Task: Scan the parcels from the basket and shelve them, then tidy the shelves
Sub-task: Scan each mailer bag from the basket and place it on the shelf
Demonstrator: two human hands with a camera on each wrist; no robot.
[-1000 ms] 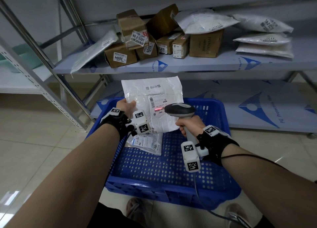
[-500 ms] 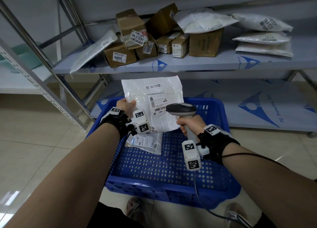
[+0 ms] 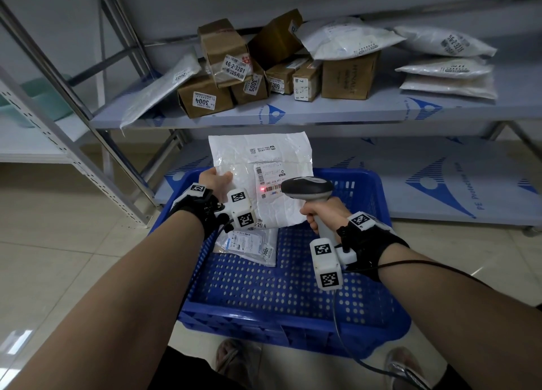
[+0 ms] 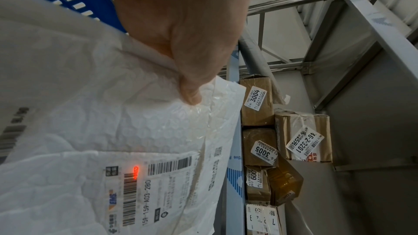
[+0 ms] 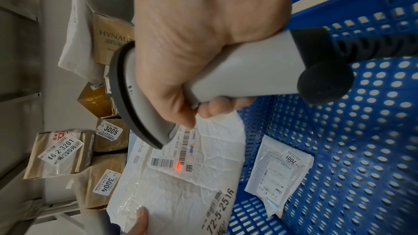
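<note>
My left hand (image 3: 216, 181) pinches the left edge of a white bubble mailer (image 3: 264, 157) and holds it upright over the blue basket (image 3: 293, 307). My right hand (image 3: 322, 213) grips the grey barcode scanner (image 3: 306, 188), aimed at the mailer's label. A red scan spot (image 3: 262, 189) glows at the end of a barcode on the label (image 4: 144, 185). In the right wrist view the scanner head (image 5: 135, 106) hovers just above the mailer (image 5: 181, 185). A smaller white parcel marked 7001 (image 3: 249, 244) lies flat on the basket floor.
The shelf (image 3: 293, 115) above holds several brown boxes (image 3: 205, 99) tagged 3004, 3005 and 46-2-3201, plus white poly bags (image 3: 445, 67) at the right. A slanted metal upright (image 3: 73, 143) stands to the left. The lower shelf board (image 3: 440, 184) lies behind the basket.
The red scan light was on the label a second ago, off half a second ago, and glows again now near the barcode's left end. Hands and mailer have barely moved.
</note>
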